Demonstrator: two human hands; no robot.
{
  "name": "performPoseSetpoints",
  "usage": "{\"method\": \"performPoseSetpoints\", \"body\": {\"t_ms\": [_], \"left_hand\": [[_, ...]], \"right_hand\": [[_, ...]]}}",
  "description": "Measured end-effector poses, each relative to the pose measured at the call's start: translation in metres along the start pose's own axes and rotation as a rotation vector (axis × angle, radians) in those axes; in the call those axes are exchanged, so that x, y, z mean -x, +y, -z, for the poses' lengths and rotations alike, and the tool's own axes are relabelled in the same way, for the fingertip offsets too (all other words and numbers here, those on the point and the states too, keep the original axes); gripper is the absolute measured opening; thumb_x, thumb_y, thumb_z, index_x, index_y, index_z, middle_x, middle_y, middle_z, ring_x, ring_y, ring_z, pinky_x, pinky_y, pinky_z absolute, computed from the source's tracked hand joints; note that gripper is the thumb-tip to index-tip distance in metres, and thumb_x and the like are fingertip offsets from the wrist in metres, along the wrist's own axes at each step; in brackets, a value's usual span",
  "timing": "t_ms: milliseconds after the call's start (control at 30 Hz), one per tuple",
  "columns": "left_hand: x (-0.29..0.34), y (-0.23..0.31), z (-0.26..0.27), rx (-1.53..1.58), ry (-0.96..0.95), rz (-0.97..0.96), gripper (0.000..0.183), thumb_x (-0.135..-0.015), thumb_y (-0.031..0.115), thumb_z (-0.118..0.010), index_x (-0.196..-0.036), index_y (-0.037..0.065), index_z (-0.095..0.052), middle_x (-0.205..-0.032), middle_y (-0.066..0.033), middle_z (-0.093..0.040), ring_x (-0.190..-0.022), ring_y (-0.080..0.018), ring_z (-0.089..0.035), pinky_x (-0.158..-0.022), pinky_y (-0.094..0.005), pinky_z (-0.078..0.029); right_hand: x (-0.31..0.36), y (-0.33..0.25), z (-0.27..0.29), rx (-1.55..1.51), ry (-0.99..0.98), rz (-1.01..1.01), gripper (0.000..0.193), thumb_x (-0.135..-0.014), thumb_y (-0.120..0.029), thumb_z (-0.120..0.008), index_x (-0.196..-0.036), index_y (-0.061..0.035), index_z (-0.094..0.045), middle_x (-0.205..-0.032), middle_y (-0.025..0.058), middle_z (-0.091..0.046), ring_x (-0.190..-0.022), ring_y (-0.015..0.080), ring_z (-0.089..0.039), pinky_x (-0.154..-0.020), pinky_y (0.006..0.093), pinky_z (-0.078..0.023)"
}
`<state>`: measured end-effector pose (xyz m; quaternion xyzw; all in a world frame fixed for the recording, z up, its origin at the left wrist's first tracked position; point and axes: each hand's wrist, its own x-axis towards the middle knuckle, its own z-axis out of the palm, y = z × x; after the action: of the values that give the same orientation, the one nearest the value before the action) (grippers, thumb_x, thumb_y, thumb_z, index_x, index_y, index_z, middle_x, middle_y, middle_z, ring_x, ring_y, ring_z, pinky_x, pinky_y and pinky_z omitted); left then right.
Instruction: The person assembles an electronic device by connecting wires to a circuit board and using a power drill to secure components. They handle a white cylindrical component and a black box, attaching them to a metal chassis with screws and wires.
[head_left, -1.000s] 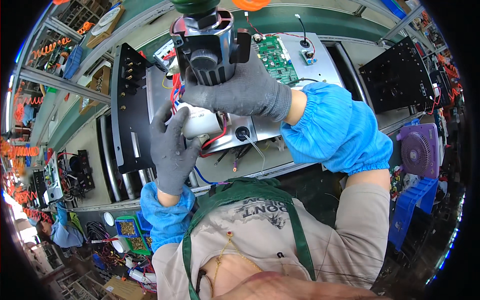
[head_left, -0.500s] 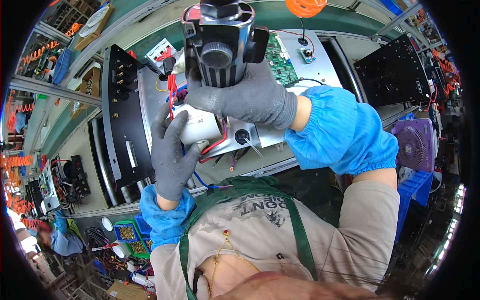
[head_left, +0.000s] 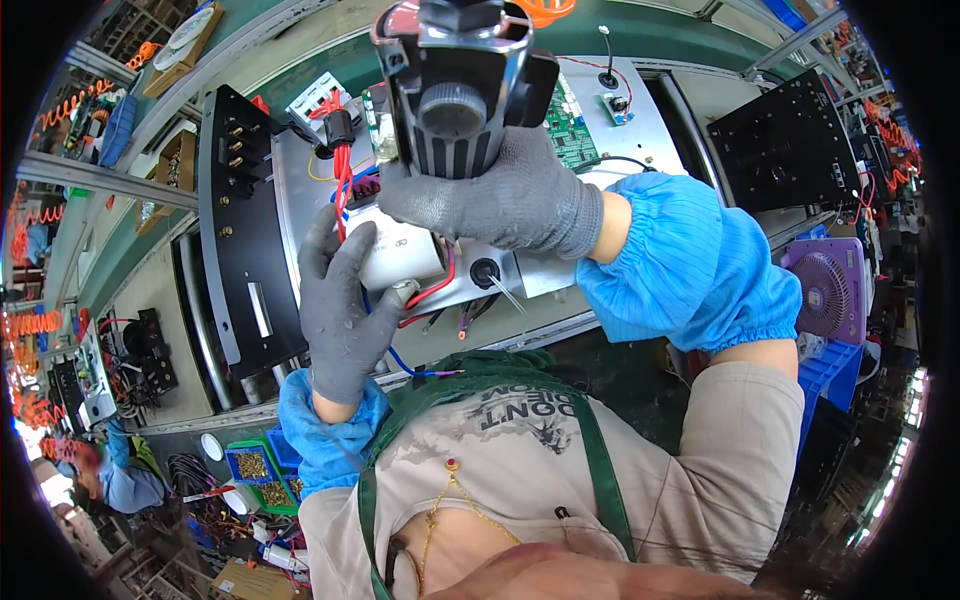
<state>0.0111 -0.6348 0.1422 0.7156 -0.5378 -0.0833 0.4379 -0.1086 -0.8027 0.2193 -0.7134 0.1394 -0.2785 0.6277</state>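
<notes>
My left hand point(head_left: 345, 310), in a grey glove, curls its fingers and thumb around the near-left side of a white cylinder point(head_left: 398, 252), probably a capacitor. The cylinder lies on a silver metal chassis point(head_left: 548, 272). Above it, my grey-gloved right hand point(head_left: 510, 200) grips a dark, shiny power tool point(head_left: 455, 105) with a round ribbed knob. That tool stands close to the camera and hides its own working end. Red wires point(head_left: 343, 165) run through a black ring beside the cylinder, and a blue wire point(head_left: 400, 362) trails off the chassis toward me.
A black panel point(head_left: 240, 230) stands along the chassis's left side. Farther back on the chassis lies a green circuit board point(head_left: 572, 135). On the right are another black panel point(head_left: 785, 145) and a purple fan point(head_left: 828, 290). Bins of brass fittings point(head_left: 255, 465) stand at the lower left.
My right hand and the power tool have shifted slightly to the right. The orange coiled hose at the top has swung left. My left hand keeps its hold on the cylinder.
</notes>
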Motion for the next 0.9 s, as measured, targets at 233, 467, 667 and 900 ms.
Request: {"method": "performPoseSetpoints", "body": {"t_ms": [233, 467, 667, 900], "left_hand": [[-0.017, 0.024, -0.004, -0.502, -0.065, -0.209, 0.072, -0.051, 0.022, -0.078, -0.119, 0.011, -0.054, -0.132, -0.0169, -0.04, -0.121, -0.044, -0.037, -0.096, -0.0535, -0.035], [-0.043, 0.012, 0.002, -0.649, -0.322, -0.26, 0.073, -0.045, 0.016, -0.079, -0.114, 0.012, -0.055, -0.119, -0.0111, -0.053, -0.111, -0.0415, -0.047, -0.097, -0.0529, -0.036], [-0.049, 0.009, 0.006, -0.533, -0.343, -0.288, 0.07, -0.047, 0.016, -0.079, -0.112, 0.012, -0.055, -0.113, -0.0102, -0.056, -0.104, -0.0338, -0.054, -0.102, -0.0537, -0.03], [-0.048, 0.014, 0.005, -0.409, -0.272, -0.308, 0.067, -0.048, 0.014, -0.079, -0.111, 0.013, -0.056, -0.112, -0.0096, -0.058, -0.107, -0.0306, -0.054, -0.103, -0.0542, -0.028]], "right_hand": [[-0.004, 0.007, 0.001, -0.056, 0.027, -0.002, 0.042, -0.063, -0.028, -0.078, -0.095, -0.0067, -0.063, -0.073, 0.005, -0.065, -0.065, 0.0119, -0.059, -0.064, 0.0285, -0.05], [-0.004, 0.0, 0.004, -0.16, -0.021, -0.116, 0.039, -0.061, -0.02, -0.077, -0.095, -0.0054, -0.064, -0.081, 0.0055, -0.067, -0.071, 0.0113, -0.062, -0.069, 0.0272, -0.051], [-0.004, -0.006, 0.001, -0.16, -0.038, -0.208, 0.037, -0.063, -0.019, -0.075, -0.093, -0.004, -0.063, -0.079, 0.0057, -0.066, -0.069, 0.0111, -0.061, -0.068, 0.0279, -0.051], [-0.003, -0.004, -0.005, -0.169, -0.026, -0.184, 0.038, -0.062, -0.019, -0.075, -0.094, -0.0029, -0.061, -0.08, 0.0076, -0.065, -0.07, 0.0116, -0.06, -0.067, 0.0289, -0.051]]}}
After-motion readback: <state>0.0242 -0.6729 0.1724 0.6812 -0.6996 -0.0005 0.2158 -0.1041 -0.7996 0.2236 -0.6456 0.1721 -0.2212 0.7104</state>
